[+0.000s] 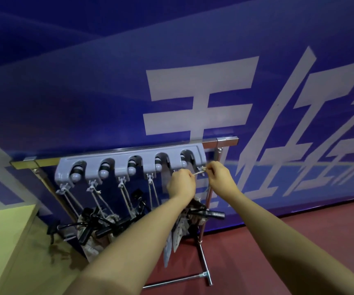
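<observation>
Both left hand (pixel 181 183) and right hand (pixel 218 177) pinch the cord (pixel 197 173) at the rack (pixel 129 155) right-end hook (pixel 201 168) (tiny target); loose fingers could drop it.

Metal rack (pixel 228 142) on red floor (pixel 320 213); grey holder strip (pixel 129 156) mounted on its bar.

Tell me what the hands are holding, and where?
A thin pale cord: the left hand pinches its left end, the right hand pinches the end by the last hook of the grey rack.
</observation>
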`<action>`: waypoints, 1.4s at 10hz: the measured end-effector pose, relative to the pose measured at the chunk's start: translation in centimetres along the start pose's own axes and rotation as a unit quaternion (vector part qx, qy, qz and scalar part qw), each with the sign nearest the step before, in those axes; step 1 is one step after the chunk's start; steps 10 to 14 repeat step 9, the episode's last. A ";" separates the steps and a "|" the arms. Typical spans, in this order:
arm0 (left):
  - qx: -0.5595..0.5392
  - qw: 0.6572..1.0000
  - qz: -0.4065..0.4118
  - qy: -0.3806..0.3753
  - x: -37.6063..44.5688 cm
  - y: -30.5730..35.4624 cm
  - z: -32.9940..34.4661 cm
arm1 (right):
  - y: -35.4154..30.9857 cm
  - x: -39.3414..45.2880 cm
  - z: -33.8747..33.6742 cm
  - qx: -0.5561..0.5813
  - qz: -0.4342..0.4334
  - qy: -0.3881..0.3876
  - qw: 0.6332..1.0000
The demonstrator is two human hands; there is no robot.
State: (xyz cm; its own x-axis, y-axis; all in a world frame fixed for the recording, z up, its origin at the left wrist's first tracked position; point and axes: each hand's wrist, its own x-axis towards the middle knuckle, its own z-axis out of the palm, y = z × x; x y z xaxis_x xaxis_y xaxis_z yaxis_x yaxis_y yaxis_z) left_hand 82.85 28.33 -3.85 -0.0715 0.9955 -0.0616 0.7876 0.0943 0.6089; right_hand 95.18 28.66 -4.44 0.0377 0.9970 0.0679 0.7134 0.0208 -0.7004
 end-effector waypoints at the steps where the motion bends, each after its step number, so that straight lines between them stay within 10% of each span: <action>1: 0.074 0.997 0.020 -0.003 0.1 -0.2 1.2 | 1.3 0.4 0.9 -0.013 0.029 -0.005 0.999; 14: -0.084 0.979 0.117 0.145 -4.2 2.0 -15.0 | -12.1 -2.0 -5.9 0.128 -0.182 0.083 0.971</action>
